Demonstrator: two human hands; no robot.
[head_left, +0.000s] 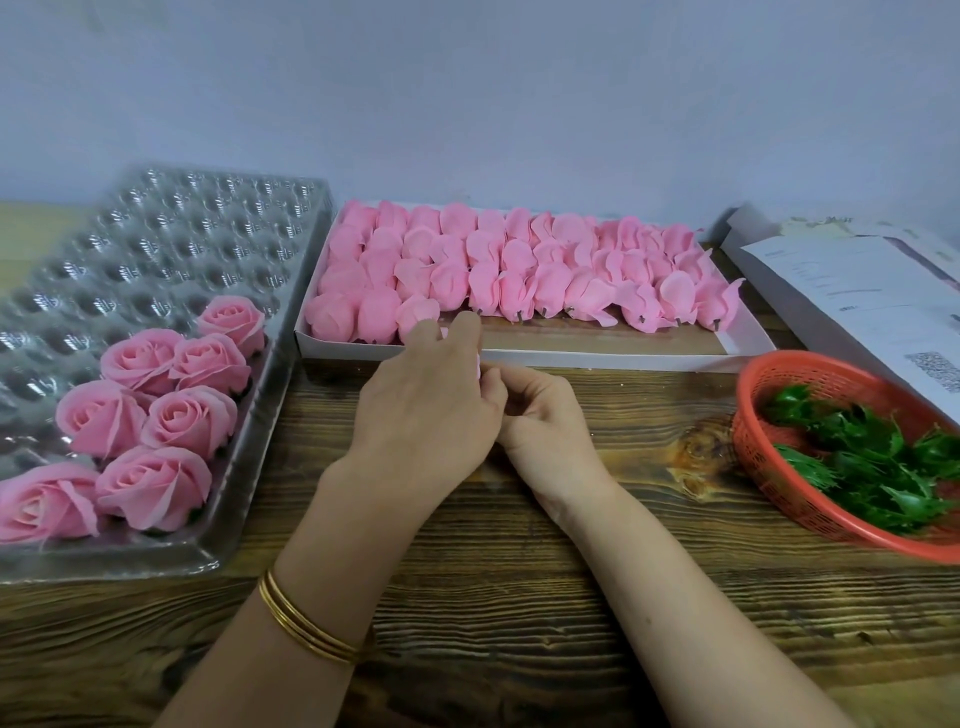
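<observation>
At the far left a clear plastic tray (156, 234) lies on the wooden table (493, 597). Its near cups hold finished roses (189, 415) sitting upright with their open faces turned up. The nearest one is cut off by the picture's left edge.

Next comes a white box (571, 358) packed with rows of rose heads (519, 270). They lie on their sides, long axis running front to back, short dark stubs pointing toward the person.

Just in front of the box's near wall, the left hand (426, 410), gold bangles (301, 623) on its wrist, is curled over a pink rose head (477, 365). Only thin pink slivers show past the hand's edge, so which way this flower points and how its axis lies cannot be made out. The fingertips of that hand reach up to the box's front row.

The right hand (545, 415) is pressed against the left, fingers bent inward. Their tips are hidden behind the left hand, so whether they pinch the flower cannot be told.

Further right a red basket (748, 447) holds green leaf pieces (872, 457), partly cut off by the frame. Behind it lie printed papers (857, 291), their text too blurred to read.
</observation>
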